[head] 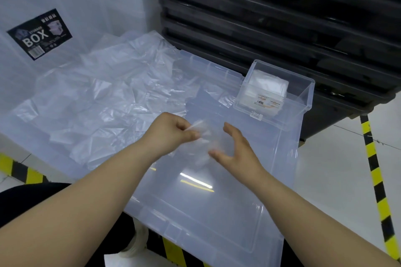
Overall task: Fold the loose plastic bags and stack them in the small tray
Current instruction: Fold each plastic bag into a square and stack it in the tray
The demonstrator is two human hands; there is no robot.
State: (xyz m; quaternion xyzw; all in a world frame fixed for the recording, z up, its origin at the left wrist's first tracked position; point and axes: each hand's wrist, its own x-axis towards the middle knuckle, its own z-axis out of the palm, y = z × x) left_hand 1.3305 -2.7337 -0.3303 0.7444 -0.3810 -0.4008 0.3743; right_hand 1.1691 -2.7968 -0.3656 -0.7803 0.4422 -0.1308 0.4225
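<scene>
While the plastic bag (202, 144) is pinched only by fingers of the left hand (171, 132), the right hand (235, 150) seemingly spread open beside it, the slick film may be dropped; the fold would be undone.

Plastic bag (202, 136), centre: thin clear film, soft, creased, faint sheen. Loose bags (104, 97), centre left: same film, crumpled, translucent, patchy glare on the folds. Large lid (206, 212) under them: rigid translucent plastic, smooth, glossy, 1 bright light streak reflected. Small tray (303, 95), right of centre: hard clear plastic, glossy walls. Folded stack (269, 86) inside it: milky white film. Crates (282, 17), upper right: black moulded plastic, dull sheen. Storage box (86, 6), upper left: frosted plastic; sticker (40, 34) printed black, slight sheen. Floor (336, 169): pale, smooth, semi-gloss. Striped tape (374, 169): yellow and black, matt.
</scene>
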